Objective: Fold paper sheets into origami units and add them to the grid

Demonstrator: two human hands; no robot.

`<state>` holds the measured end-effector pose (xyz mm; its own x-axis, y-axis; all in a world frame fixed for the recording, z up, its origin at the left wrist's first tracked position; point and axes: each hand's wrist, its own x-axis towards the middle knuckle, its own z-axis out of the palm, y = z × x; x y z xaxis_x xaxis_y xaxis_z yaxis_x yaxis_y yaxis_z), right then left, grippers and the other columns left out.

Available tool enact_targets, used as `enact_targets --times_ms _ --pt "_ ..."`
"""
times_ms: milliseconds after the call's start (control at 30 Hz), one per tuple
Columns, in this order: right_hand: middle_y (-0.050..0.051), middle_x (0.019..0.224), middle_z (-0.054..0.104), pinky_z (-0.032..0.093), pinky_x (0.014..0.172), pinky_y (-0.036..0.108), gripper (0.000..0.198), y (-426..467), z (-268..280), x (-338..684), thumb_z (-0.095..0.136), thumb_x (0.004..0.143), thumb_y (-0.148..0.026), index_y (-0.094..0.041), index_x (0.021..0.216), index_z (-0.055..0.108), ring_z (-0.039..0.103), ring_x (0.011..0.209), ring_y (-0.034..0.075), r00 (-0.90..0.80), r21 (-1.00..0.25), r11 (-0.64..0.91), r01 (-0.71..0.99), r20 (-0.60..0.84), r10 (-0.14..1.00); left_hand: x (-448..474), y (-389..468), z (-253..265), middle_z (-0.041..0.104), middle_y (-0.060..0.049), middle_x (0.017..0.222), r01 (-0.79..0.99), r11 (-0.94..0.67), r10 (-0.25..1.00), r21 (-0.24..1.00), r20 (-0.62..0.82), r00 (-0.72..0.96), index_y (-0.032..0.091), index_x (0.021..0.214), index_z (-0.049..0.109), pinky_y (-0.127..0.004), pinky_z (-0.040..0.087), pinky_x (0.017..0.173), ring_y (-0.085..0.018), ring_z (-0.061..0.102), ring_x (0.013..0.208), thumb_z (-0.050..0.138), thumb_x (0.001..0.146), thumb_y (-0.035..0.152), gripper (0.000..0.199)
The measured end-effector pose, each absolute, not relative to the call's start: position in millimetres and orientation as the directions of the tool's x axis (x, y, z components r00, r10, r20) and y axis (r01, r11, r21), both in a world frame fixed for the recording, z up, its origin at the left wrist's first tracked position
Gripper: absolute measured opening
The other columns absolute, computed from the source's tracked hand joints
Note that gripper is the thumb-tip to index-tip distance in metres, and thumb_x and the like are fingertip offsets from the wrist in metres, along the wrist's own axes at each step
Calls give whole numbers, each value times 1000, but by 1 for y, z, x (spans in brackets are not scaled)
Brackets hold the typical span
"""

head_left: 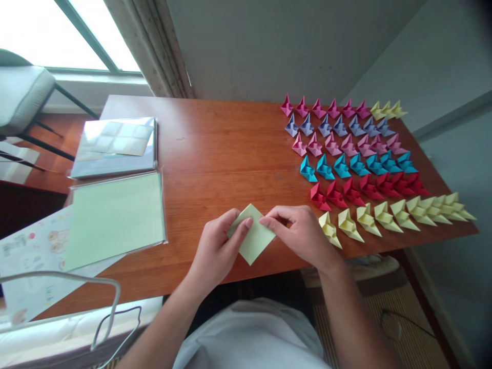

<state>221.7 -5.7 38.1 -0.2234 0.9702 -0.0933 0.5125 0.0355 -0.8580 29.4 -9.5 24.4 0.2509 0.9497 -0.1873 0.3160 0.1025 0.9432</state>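
A small square of folded pale green paper (251, 241) is held point-down over the table's front edge. My left hand (220, 243) pinches its left side, thumb on top and fingers underneath. My right hand (298, 230) grips the right corner between thumb and fingers. Just right of that hand begins a row of pale yellow origami pieces (348, 224). Behind it stand rows of red pieces (352, 190), blue pieces (341, 166), pink pieces (332, 145), lilac pieces (340, 126) and magenta pieces (318, 108).
On the left of the wooden table (223, 148) lie a stack of light green paper (119, 218), a packet with a shiny cover (115, 164) and a patterned sheet (34, 261). A white cable (115, 297) loops at the lower left. A chair (26, 92) stands by the window.
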Motion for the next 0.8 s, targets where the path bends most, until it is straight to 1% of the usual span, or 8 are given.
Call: enact_targets --times_ms 167,333,400,500,600,800 --pt "1 73 70 41 61 26 27 -7 37 221 61 96 -35 -18 77 70 59 67 14 -206 -878 32 478 -77 976 29 -10 23 43 4 64 251 150 951 956 -209 226 18 71 49 -22 32 53 -10 41 59 53 97 45 37" --pt "1 73 69 42 61 26 27 -6 36 223 61 96 -37 -19 78 70 60 67 15 -184 -886 28 462 -65 981 25 -9 24 45 3 63 216 157 950 964 -207 233 17 73 54 -21 34 51 -9 42 59 54 97 46 37" --pt "1 75 70 43 61 26 27 -6 34 225 60 96 -38 -19 80 71 61 68 16 -170 -889 7 458 -80 982 23 -8 24 50 3 65 186 165 955 969 -204 216 17 77 60 -20 38 52 -9 45 59 57 95 45 34" --pt "2 76 71 43 62 27 27 -5 32 228 61 95 -38 -19 81 72 61 69 16 -145 -887 -28 461 -106 984 18 -8 22 63 0 72 147 189 964 971 -212 162 17 91 67 -20 47 53 -11 56 59 62 93 43 27" --pt "1 76 71 44 62 26 25 -5 30 228 61 94 -37 -19 81 72 61 69 16 -138 -886 -49 462 -126 982 14 -9 18 68 0 73 182 163 972 970 -189 138 17 95 70 -20 50 52 -11 61 56 62 92 41 25" --pt "0 71 68 42 59 25 24 -4 26 224 62 94 -35 -19 79 71 59 65 14 -109 -875 -45 482 -111 988 11 -8 16 70 1 70 405 26 983 914 -97 156 19 99 71 -19 50 55 -11 64 53 58 96 33 20"
